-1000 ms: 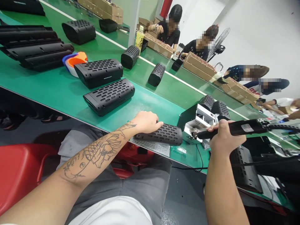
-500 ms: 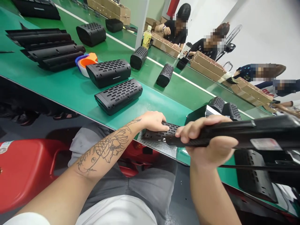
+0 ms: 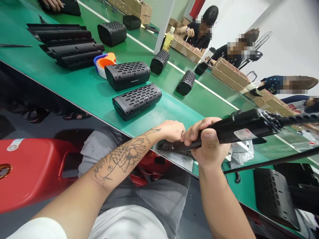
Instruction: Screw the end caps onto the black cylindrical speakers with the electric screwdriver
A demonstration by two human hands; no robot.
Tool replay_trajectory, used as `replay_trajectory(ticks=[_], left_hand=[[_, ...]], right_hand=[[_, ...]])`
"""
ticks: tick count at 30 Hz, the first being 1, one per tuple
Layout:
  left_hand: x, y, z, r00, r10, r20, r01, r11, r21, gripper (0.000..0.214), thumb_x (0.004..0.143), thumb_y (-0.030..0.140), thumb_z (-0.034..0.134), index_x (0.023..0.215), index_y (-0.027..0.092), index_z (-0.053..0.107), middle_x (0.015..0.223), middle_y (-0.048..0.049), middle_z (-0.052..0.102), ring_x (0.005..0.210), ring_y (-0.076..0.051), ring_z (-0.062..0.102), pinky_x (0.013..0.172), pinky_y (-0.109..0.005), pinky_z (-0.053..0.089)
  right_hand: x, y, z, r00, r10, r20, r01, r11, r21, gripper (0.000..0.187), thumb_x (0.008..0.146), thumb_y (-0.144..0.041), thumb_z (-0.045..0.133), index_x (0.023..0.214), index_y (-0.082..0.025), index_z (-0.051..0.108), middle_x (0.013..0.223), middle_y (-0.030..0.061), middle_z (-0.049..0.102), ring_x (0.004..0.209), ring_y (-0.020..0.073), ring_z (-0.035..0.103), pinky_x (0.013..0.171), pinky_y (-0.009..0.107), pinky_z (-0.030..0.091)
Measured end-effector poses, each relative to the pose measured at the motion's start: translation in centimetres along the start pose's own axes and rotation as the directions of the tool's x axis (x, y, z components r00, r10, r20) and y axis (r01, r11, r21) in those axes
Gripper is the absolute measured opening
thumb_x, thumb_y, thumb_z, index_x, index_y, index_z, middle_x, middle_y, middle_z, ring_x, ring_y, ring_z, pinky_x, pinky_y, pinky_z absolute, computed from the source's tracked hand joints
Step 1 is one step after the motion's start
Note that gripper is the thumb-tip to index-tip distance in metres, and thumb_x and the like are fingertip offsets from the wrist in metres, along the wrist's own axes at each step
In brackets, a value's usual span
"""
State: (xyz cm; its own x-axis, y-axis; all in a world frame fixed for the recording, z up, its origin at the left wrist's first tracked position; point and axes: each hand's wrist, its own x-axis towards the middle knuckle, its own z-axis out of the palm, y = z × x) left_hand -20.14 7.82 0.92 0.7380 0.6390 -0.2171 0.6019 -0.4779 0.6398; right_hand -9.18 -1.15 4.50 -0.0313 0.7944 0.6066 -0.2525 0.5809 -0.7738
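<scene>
My right hand (image 3: 210, 141) is wrapped round a black electric screwdriver (image 3: 228, 127) with a white label and a coiled cable at its rear end. The tool lies nearly level, its front end pointing left toward my left hand (image 3: 173, 130). That hand is closed over a black perforated housing (image 3: 168, 145) at the table's front edge; its fingertips are mostly hidden behind my right hand. Bubble wrap (image 3: 183, 161) lies under the housing. To the left rest two similar assembled housings, a nearer one (image 3: 137, 102) and one marked MERCURY (image 3: 128, 75).
Stacked black panels (image 3: 72, 49) and a tape roll (image 3: 106, 62) lie at left. More housings (image 3: 186, 82) stand along the green table (image 3: 94, 96). A black casing (image 3: 275, 196) sits at right. Red stools (image 3: 30, 169) are below. Co-workers sit behind cardboard boxes (image 3: 230, 74); another person's hand (image 3: 53, 4) is at top left.
The screwdriver's rear end has swung back into view, with its cable now showing. My left fingers have curled in closer to the tool's front. The whole view has shifted slightly.
</scene>
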Motion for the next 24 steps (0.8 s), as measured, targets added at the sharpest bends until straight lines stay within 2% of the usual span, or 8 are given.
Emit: replay_trajectory(ticks=[5,8,11,15,18,23,24], left_hand=[[-0.5,0.3,-0.2,1.000,-0.005,-0.004,0.005,1.000,-0.031,0.012,0.095,0.022,0.082,0.086,0.021,0.074,0.084,-0.0044,0.080,0.076,-0.027,0.073,0.072,-0.038,0.046],[-0.5,-0.1,0.0,1.000,0.030,-0.001,-0.030,0.998,-0.064,0.014,0.100,0.027,0.080,0.088,0.021,0.080,0.081,-0.0052,0.080,0.079,-0.027,0.076,0.073,-0.038,0.048],[-0.1,-0.7,0.3,0.997,0.076,0.000,-0.076,0.996,-0.050,0.007,0.093,0.029,0.084,0.094,0.022,0.086,0.083,-0.0056,0.081,0.078,-0.027,0.075,0.072,-0.038,0.048],[0.1,-1.3,0.4,0.992,0.119,-0.033,-0.120,0.992,-0.044,0.017,0.092,0.030,0.083,0.106,0.022,0.090,0.090,-0.0074,0.083,0.080,-0.027,0.074,0.069,-0.036,0.046],[-0.1,-1.3,0.4,0.992,0.118,-0.051,-0.121,0.990,-0.070,0.016,0.091,0.028,0.083,0.104,0.022,0.091,0.093,-0.0067,0.085,0.079,-0.024,0.072,0.068,-0.034,0.043],[0.1,-1.4,0.5,0.995,0.091,-0.030,-0.094,0.988,-0.126,0.014,0.084,0.025,0.086,0.097,0.023,0.091,0.085,-0.0052,0.083,0.070,-0.023,0.068,0.064,-0.035,0.042],[0.3,-1.5,0.6,0.995,0.086,-0.058,-0.094,0.984,-0.152,0.017,0.081,0.025,0.088,0.097,0.023,0.091,0.083,-0.0044,0.082,0.070,-0.023,0.068,0.064,-0.034,0.043]], right_hand=[[0.0,0.1,0.1,0.996,0.090,0.007,-0.090,0.996,0.004,0.035,0.099,-0.040,0.097,0.098,-0.019,0.069,0.069,-0.0039,0.064,0.051,0.0112,0.061,0.053,0.026,0.058],[-0.6,0.0,0.0,0.994,0.091,0.062,-0.091,0.996,-0.001,0.032,0.101,-0.038,0.095,0.100,-0.019,0.069,0.071,-0.0040,0.065,0.053,0.0105,0.062,0.058,0.027,0.061],[-1.2,-0.1,-0.2,0.988,0.083,0.133,-0.082,0.997,-0.015,0.030,0.102,-0.036,0.093,0.101,-0.020,0.068,0.073,-0.0036,0.066,0.058,0.0125,0.067,0.062,0.028,0.063],[-1.5,-0.1,-0.3,0.984,0.088,0.153,-0.088,0.996,-0.005,0.031,0.103,-0.036,0.092,0.101,-0.020,0.066,0.072,-0.0043,0.065,0.058,0.0117,0.066,0.062,0.027,0.063],[-1.5,0.0,-0.5,0.976,0.102,0.191,-0.104,0.995,0.002,0.033,0.102,-0.037,0.093,0.100,-0.020,0.066,0.072,-0.0044,0.065,0.059,0.0108,0.066,0.062,0.026,0.063],[-1.7,0.3,-0.9,0.970,0.110,0.217,-0.115,0.993,0.009,0.036,0.101,-0.040,0.095,0.098,-0.019,0.065,0.073,-0.0043,0.065,0.059,0.0092,0.065,0.063,0.024,0.060],[-1.9,0.4,-0.8,0.970,0.109,0.218,-0.111,0.994,0.000,0.035,0.102,-0.039,0.094,0.098,-0.019,0.065,0.073,-0.0043,0.065,0.060,0.0092,0.065,0.063,0.024,0.059]])
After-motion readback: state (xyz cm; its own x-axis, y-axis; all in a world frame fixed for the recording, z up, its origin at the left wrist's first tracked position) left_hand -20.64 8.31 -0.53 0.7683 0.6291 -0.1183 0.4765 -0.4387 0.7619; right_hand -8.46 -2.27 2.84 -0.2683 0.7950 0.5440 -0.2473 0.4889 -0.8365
